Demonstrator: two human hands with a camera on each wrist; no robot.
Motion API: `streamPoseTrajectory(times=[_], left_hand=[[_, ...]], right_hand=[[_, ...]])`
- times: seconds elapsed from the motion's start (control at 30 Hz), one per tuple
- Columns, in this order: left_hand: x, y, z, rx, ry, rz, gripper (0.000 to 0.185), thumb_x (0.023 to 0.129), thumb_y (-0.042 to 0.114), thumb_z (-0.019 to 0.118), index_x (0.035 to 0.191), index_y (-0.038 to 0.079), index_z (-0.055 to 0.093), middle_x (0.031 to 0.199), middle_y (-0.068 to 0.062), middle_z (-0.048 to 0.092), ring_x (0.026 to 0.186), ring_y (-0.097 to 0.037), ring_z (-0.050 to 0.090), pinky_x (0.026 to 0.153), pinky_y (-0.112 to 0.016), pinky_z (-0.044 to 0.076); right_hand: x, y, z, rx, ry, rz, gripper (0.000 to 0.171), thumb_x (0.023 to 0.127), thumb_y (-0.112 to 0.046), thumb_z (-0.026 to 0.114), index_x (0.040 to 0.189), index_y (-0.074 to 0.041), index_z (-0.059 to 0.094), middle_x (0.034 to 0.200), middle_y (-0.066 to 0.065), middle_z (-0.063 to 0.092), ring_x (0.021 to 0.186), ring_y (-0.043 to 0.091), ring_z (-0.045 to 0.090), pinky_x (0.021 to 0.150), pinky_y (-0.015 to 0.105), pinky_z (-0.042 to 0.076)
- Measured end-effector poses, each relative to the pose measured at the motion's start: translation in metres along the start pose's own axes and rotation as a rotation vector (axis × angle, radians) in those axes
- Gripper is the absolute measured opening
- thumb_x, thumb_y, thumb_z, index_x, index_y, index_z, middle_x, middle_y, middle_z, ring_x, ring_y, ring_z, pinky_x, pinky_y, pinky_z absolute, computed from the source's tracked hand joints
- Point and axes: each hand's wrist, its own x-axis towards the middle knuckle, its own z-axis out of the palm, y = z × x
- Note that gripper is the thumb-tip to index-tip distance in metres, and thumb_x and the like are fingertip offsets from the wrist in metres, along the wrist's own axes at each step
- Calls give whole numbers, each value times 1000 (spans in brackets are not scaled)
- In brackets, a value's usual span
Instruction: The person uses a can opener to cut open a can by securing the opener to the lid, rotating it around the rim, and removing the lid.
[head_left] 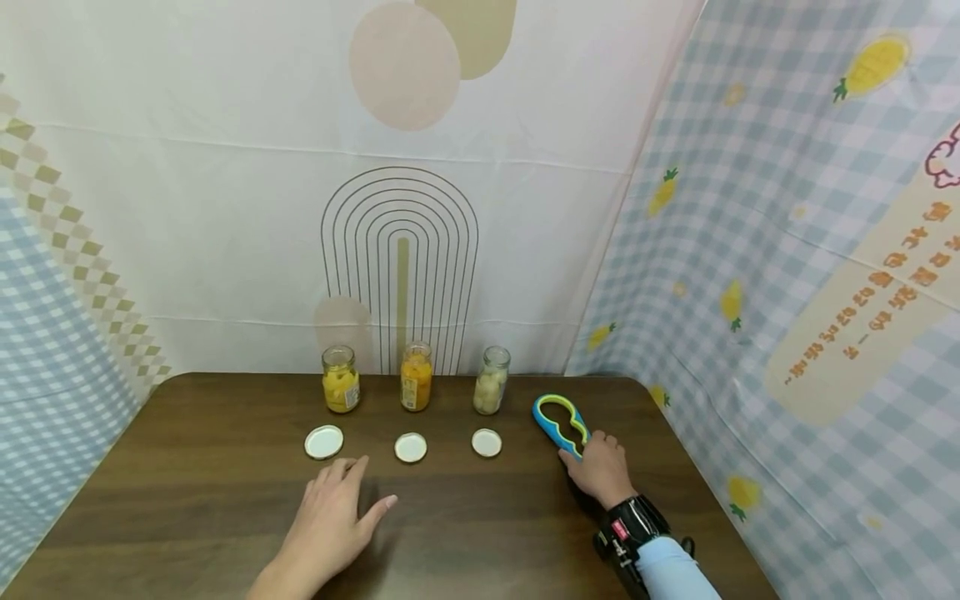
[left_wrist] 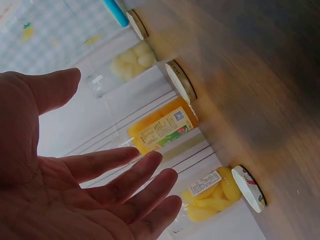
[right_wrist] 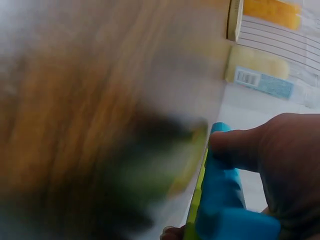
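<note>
My right hand (head_left: 602, 471) grips the near end of a blue and lime-green jar opener (head_left: 553, 432) at the right of the table. In the right wrist view the thumb presses along its blue side (right_wrist: 222, 185), with a fingertip at the green side. My left hand (head_left: 326, 517), holding nothing, hovers over the table with fingers spread, palm bared in the left wrist view. Beyond it stand three lidless glass jars: yellow fruit pieces (head_left: 341, 390), orange fruit (head_left: 416, 390) and pale round fruit (head_left: 490, 392). A lid lies before each: left (head_left: 324, 442), middle (head_left: 410, 448), right (head_left: 487, 442).
The dark wooden table (head_left: 225, 492) ends at the back against a white patterned cloth (head_left: 247, 250). A blue checked cloth (head_left: 697, 333) hangs along the right side, and another checked cloth (head_left: 52, 400) is at the left.
</note>
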Motion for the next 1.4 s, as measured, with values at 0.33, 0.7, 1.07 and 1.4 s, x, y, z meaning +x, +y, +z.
streamPoseTrajectory(times=[0.33,0.7,1.07,1.4], left_hand=[[2,1,4,-93,-54,-33,74,96,46,78,147,-3,58,138,-22,65,128,-45,62,106,-69,49],[1,-7,6,-18,-48,-63,71,96,45,79,144,-5,61,132,-24,67,123,-47,64,103,-70,46],[-2,-7,13,-12,-77,-70,75,95,49,78,145,-4,60,133,-23,67,124,-47,63,105,-71,44],[-5,-6,18,0,-105,-80,76,94,51,78,145,-4,60,133,-23,66,127,-49,61,107,-73,42]], right_hand=[[21,-9,8,-82,-3,28,68,97,-50,73,114,15,61,114,37,62,106,52,62,85,69,55],[44,-15,10,-146,-34,22,62,94,-59,74,74,0,65,87,25,66,78,38,65,63,50,56],[60,-16,7,-143,-124,4,66,94,-62,71,54,-14,51,57,6,53,54,24,57,50,35,41],[75,1,19,-149,-131,-13,74,87,-78,69,61,-9,63,65,9,62,62,27,62,53,39,48]])
